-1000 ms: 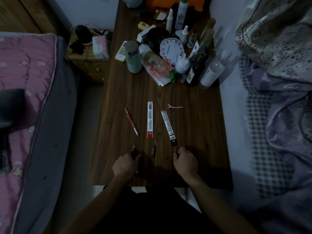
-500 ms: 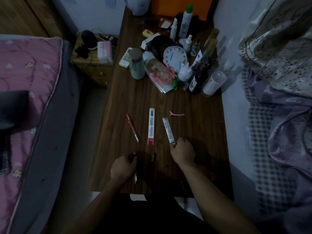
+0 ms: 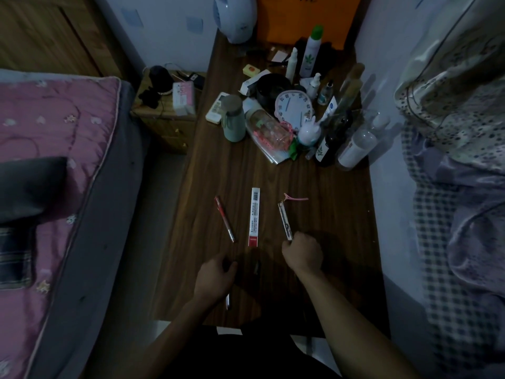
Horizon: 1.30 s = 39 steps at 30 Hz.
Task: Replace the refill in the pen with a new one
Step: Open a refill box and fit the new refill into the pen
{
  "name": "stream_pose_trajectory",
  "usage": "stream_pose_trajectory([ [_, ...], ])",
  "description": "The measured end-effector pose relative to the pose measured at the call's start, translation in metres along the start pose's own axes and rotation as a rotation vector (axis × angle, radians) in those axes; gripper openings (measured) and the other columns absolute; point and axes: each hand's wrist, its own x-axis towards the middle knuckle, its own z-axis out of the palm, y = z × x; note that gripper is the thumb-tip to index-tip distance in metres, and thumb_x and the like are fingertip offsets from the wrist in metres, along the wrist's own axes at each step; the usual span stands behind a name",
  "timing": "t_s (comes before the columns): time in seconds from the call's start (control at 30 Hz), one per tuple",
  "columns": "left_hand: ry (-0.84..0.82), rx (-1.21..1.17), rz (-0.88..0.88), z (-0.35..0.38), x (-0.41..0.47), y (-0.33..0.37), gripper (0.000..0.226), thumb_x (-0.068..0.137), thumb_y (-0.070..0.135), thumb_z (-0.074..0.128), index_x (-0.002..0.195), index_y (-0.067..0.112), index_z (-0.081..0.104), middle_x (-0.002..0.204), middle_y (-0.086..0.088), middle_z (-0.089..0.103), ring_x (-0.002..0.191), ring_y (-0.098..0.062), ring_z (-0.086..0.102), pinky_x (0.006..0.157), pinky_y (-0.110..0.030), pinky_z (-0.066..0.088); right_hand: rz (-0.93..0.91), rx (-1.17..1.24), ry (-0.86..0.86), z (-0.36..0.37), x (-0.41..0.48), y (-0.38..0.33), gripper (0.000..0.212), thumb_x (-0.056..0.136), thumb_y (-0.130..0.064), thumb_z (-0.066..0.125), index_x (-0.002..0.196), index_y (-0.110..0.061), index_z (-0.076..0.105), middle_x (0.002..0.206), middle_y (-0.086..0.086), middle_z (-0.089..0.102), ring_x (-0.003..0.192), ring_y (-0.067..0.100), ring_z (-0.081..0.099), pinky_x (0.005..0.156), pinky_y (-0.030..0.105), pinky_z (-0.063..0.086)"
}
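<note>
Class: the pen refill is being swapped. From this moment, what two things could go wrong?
The small dark piece lies loose on the table between the left hand, gripping the pen, and the right hand; in this dim light it could get knocked off. The right hand grips only the near end of the refill packet, so it may slip.

table (image 3: pixel 273 176): dark wood grain | bottle (image 3: pixel 355 149): glossy plastic | bedcover (image 3: pixel 49 127): quilted cloth
</note>
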Motion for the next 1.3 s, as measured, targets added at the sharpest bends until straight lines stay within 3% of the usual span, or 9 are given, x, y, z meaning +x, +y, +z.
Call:
stream_pose_trajectory([
  [0.13,0.039,-0.117,0.015,-0.004,0.0,0.018,0.019,0.091,0.029,0.061,0.072,0.029,0.058,0.067,0.006,0.064,0.063,0.003,0.062,0.051,-0.012,0.039,-0.003,0.227,0.02,-0.008,-0.021,0.005,0.01,0.09,-0.03,0.061,0.081,-0.029,0.06,0.079,-0.007,0.067,0.062,0.004,0.061,0.05,0.019,0.047],
  [0.27,0.001,-0.335,-0.045,-0.009,0.002,0.043,0.014,0.09,0.035,0.058,0.085,0.026,0.067,0.08,0.002,0.072,0.07,-0.006,0.069,0.061,-0.029,0.055,-0.049,0.554,-0.125,-0.018,-0.055,0.006,0.018,0.091,-0.026,0.063,0.074,-0.034,0.061,0.068,-0.005,0.066,0.052,0.006,0.064,0.041,0.015,0.043],
  [0.43,-0.083,-0.7,-0.137,-0.012,0.002,0.073,0.014,0.094,0.026,0.056,0.1,0.019,0.067,0.089,-0.007,0.074,0.069,-0.008,0.07,0.056,-0.019,0.054,-0.151,0.781,-0.273,-0.025,-0.1,0.004,0.018,0.085,-0.016,0.06,0.07,-0.023,0.067,0.067,0.002,0.068,0.053,0.008,0.061,0.049,0.028,0.046],
  [0.57,-0.189,-0.91,-0.229,-0.02,-0.002,0.079,0.028,0.097,0.027,0.052,0.105,0.006,0.068,0.099,-0.016,0.073,0.086,-0.027,0.071,0.078,-0.041,0.059,-0.16,0.918,-0.408,-0.03,-0.115,0.003,0.015,0.086,-0.012,0.057,0.077,-0.006,0.066,0.067,0.01,0.062,0.06,0.018,0.058,0.055,0.033,0.042],
  [0.7,-0.211,-1.104,-0.255,-0.028,-0.013,0.084,0.024,0.09,0.02,0.06,0.1,0.0,0.068,0.093,-0.019,0.066,0.08,-0.027,0.064,0.075,-0.041,0.054,-0.206,0.94,-0.415,-0.04,-0.121,0.002,0.015,0.086,-0.011,0.057,0.076,-0.003,0.064,0.066,0.007,0.059,0.058,0.019,0.054,0.055,0.035,0.039],
  [0.8,-0.212,-1.254,-0.269,-0.035,-0.02,0.088,0.015,0.082,0.016,0.065,0.088,0.003,0.066,0.082,-0.014,0.066,0.075,-0.025,0.063,0.074,-0.039,0.051,-0.267,0.837,-0.344,-0.043,-0.126,0.0,0.017,0.087,-0.018,0.059,0.072,-0.021,0.067,0.059,-0.006,0.06,0.051,0.003,0.052,0.048,0.025,0.038],
  [0.9,-0.173,-1.382,-0.357,-0.039,-0.023,0.085,0.015,0.091,0.014,0.058,0.099,0.002,0.063,0.085,-0.014,0.066,0.081,-0.026,0.064,0.081,-0.04,0.052,-0.415,0.598,-0.113,-0.038,-0.13,0.0,0.02,0.087,-0.021,0.064,0.072,-0.034,0.063,0.067,-0.011,0.06,0.062,0.004,0.06,0.049,0.016,0.046],
  [1.03,-0.115,-1.453,-0.483,-0.042,-0.025,0.082,0.03,0.092,0.015,0.056,0.116,-0.001,0.063,0.105,-0.016,0.067,0.098,-0.026,0.064,0.081,-0.038,0.052,-0.546,0.293,0.141,-0.038,-0.135,-0.001,0.005,0.081,-0.022,0.07,0.08,-0.025,0.066,0.078,-0.014,0.057,0.064,0.003,0.059,0.055,0.019,0.054],
  [1.3,-0.122,-1.388,-0.349,-0.042,-0.032,0.089,0.029,0.093,0.029,0.057,0.096,0.004,0.071,0.09,-0.014,0.076,0.083,-0.025,0.075,0.069,-0.037,0.056,-0.723,0.146,0.498,-0.046,-0.144,-0.003,0.009,0.078,-0.017,0.063,0.069,-0.017,0.066,0.067,-0.003,0.056,0.057,0.013,0.051,0.052,0.021,0.037],
])
